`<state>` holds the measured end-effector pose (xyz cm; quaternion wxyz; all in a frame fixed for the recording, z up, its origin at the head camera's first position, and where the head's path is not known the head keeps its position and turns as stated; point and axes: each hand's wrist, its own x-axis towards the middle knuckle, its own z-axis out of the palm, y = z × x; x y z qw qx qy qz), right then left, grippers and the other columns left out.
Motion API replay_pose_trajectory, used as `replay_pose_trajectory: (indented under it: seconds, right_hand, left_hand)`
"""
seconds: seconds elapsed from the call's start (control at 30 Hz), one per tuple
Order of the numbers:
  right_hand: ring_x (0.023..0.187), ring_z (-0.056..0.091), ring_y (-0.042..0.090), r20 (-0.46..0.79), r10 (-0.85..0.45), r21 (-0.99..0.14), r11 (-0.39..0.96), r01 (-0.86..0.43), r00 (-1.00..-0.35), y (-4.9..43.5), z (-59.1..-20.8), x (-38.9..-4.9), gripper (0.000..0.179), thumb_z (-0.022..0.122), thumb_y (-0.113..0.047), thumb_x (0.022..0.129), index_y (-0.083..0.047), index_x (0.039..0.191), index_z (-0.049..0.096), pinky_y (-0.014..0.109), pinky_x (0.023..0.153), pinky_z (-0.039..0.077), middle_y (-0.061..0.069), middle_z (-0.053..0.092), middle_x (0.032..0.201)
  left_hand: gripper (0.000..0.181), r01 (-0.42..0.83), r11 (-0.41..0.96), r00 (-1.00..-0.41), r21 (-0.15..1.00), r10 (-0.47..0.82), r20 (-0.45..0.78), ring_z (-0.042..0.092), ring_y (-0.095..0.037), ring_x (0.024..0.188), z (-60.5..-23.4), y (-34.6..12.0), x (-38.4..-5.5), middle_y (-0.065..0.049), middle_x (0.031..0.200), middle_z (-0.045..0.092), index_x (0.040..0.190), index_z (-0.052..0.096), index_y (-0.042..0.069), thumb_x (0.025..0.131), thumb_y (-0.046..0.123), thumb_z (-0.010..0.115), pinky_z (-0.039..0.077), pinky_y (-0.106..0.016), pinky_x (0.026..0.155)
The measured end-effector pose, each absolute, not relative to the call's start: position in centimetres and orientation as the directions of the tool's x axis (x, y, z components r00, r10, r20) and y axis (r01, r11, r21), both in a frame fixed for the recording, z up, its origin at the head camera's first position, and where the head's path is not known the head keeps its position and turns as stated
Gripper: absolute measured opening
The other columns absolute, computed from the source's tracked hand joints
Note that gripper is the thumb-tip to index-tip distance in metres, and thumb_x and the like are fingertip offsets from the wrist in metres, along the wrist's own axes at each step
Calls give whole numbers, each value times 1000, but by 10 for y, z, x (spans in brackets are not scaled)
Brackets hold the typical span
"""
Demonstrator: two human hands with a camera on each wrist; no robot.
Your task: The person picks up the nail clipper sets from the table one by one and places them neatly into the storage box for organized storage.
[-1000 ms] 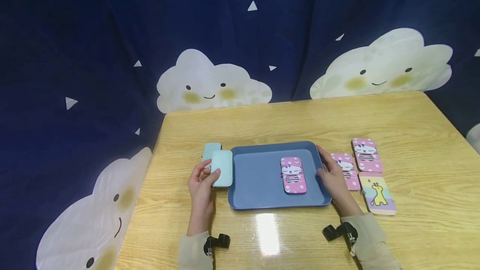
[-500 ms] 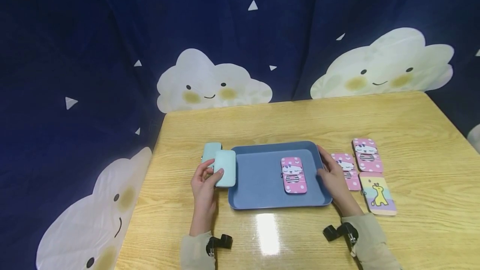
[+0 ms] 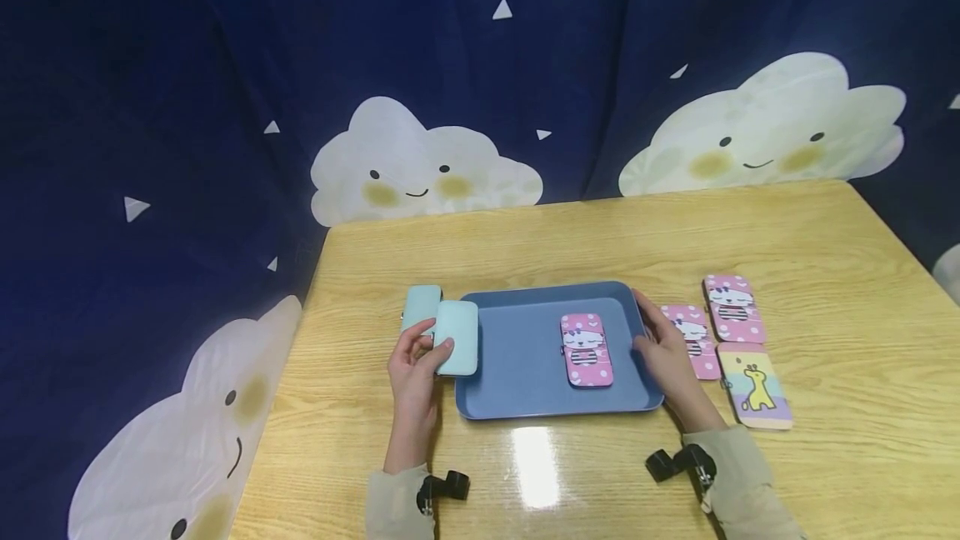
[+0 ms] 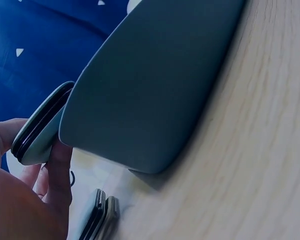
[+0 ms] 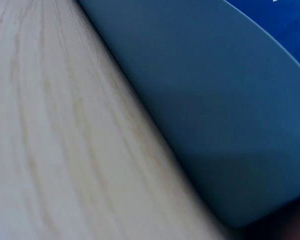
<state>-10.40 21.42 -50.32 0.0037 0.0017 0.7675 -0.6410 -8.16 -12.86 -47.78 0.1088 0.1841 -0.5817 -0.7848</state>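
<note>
My left hand (image 3: 412, 372) pinches a mint-green clasp case (image 3: 457, 338) between thumb and fingers. In the head view the case overlaps the left rim of the blue tray (image 3: 517, 398); the left wrist view shows the held case (image 4: 42, 125) tilted, right at the tray's rim. A second mint-green case (image 3: 422, 307) lies on the table just behind that hand. Inside the tray, towards its right, is a pink cat-print case (image 3: 587, 351). My right hand (image 3: 667, 361) grips the tray's right wall, thumb at the rim and fingers along the outside.
Right of the tray lie a pink cat-print case (image 3: 696, 342), partly covered by my right hand, another pink case (image 3: 733, 309) behind it and a striped giraffe case (image 3: 754, 387). A dark blue cloud-print curtain (image 3: 577, 65) hangs beyond the wooden table (image 3: 577, 240).
My left hand has moved slightly right, carrying the mint-green case from beside the tray to over its left rim. My right hand and the tray have stayed in place.
</note>
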Motion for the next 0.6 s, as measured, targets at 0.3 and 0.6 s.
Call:
replay_pose_trajectory:
  seconds: [0.3, 0.6]
  right_hand:
    - [147, 19, 35, 10, -1, -985, 175, -10, -1000, 214, -506, -105, 74, 41, 15, 85, -4, 156, 29, 5, 103, 23, 21, 26, 159]
    - [148, 18, 33, -14, -3, -986, 167, 13, -1000, 214, -503, -104, 73, 41, 15, 87, -6, 156, 27, 10, 108, 22, 20, 24, 160]
  left_hand:
    - [42, -50, -313, -910, 948, -377, -172, 54, -12, 77, -479, -127, -81, -2, 83, 54, 118, 64, -5, 77, -11, 73, 49, -21, 62]
    - [42, -52, -311, -909, 949, -380, -174, 55, -14, 83, -479, -125, -80, -2, 84, 54, 116, 66, -3, 76, -10, 74, 52, -23, 66]
